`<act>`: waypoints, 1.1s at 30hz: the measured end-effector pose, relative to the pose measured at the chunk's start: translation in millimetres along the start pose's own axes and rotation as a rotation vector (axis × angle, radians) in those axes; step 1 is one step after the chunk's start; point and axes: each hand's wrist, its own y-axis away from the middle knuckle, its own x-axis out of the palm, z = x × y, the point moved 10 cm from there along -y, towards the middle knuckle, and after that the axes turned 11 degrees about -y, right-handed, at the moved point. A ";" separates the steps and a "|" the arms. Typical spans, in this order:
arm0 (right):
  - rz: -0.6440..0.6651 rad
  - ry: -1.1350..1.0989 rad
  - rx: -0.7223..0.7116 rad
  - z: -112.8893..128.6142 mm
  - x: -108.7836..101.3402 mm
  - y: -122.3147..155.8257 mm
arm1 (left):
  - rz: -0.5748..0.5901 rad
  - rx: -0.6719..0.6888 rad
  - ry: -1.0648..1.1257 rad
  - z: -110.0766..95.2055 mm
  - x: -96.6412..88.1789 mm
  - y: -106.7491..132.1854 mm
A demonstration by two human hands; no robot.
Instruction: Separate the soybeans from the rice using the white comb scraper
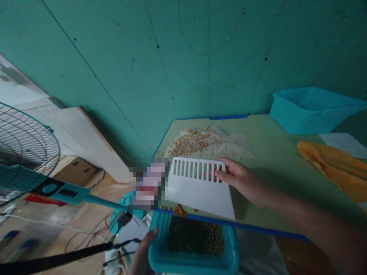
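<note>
My right hand (235, 175) grips the slotted end of a thin white plastic scraper board (197, 193), its thumb near the slots. The board slants over the near part of the table, its solid edge close to the blue table edge. My left hand (145, 250) holds the left rim of a teal plastic tub (193, 266) just below that edge, thumb on the rim. Dark green and tan beans (195, 235) lie in the tub. Beyond the board, yellowish beans (197, 141) are spread with white grains (232, 143). Several beans and an orange-brown scrap (179, 210) sit by the near edge.
At the back right stands a teal bin (298, 118), with an orange cloth (338, 168) before it on the table (269, 152). A fan (25, 160) stands at left, with loose cables (88, 229) below. A pixelated item (149, 187) lies beside the table's left edge.
</note>
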 end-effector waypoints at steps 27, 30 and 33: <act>-0.144 -0.194 0.098 3.0 -41.1 -5.0 | -0.063 0.006 0.002 3.7 4.2 2.3; -0.104 -0.179 0.081 1.9 -27.1 -2.6 | -0.057 0.018 -0.006 -1.0 6.5 6.9; -0.043 -0.147 0.078 -2.2 -11.9 -0.1 | -0.090 0.017 0.001 -6.7 -1.8 10.9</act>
